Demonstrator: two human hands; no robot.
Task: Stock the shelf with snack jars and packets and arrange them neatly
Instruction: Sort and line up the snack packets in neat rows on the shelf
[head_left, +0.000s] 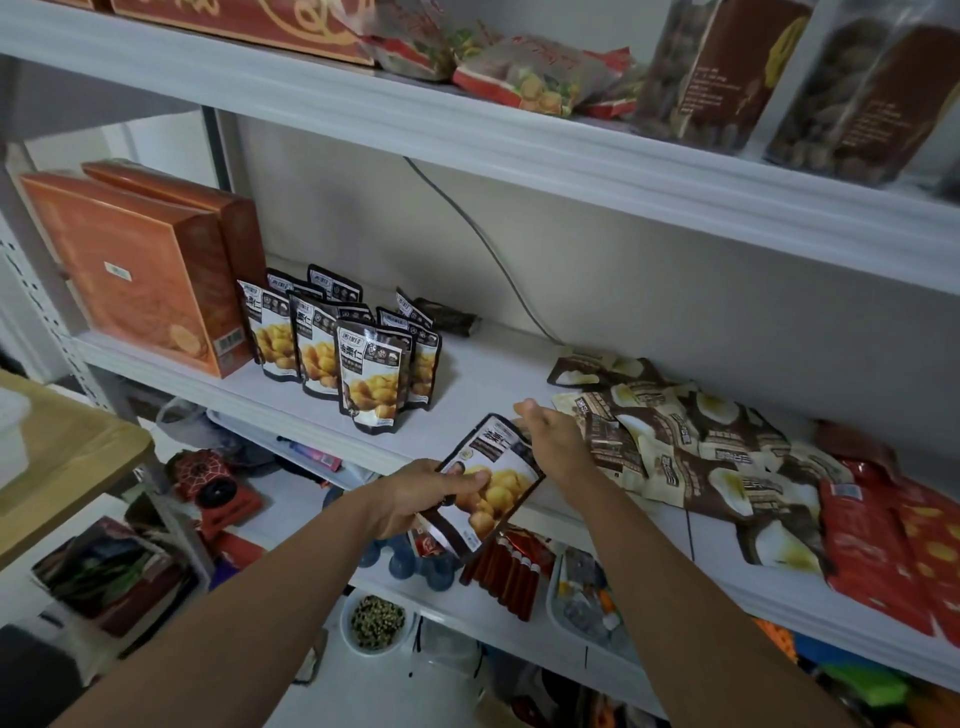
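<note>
My left hand (421, 496) grips a chestnut snack packet (493, 483), white and brown with yellow kernels printed on it, tilted just in front of the white middle shelf (483, 374). My right hand (553, 441) reaches over the shelf edge with its fingers relaxed, resting against a loose heap of brown and cream packets (691, 447). Several matching chestnut packets (371, 379) stand upright in a cluster at the left of the shelf.
Two orange boxes (140, 270) stand at the shelf's far left. Red packets (893, 545) lie at the right end. Jars (857, 88) and bags fill the shelf above. The lower shelf holds sausages (511, 577), a bowl (376, 621) and clutter. A wooden table (62, 457) stands to the left.
</note>
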